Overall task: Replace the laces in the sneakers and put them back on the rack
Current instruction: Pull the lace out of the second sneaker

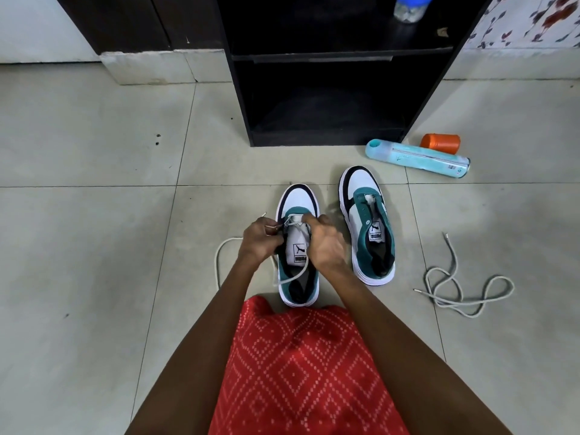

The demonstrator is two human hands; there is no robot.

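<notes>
Two white, teal and black sneakers stand side by side on the tiled floor, toes pointing away from me. The left sneaker [298,199] has a grey lace [221,252] through its lowest eyelets. My left hand [259,241] pinches one end of that lace at the shoe's left eyelet row. My right hand [324,243] grips the shoe's right side near the eyelets, fingers curled over the edge. The rest of the lace loops out on the floor to the left. The right sneaker [367,221] has no lace. A second grey lace [455,287] lies loose on the floor at the right.
A black shoe rack [326,89] with open shelves stands just beyond the sneakers. A light blue bottle [417,158] lies on its side to the rack's right, with an orange cup [441,143] behind it. My red patterned garment [301,372] fills the near foreground.
</notes>
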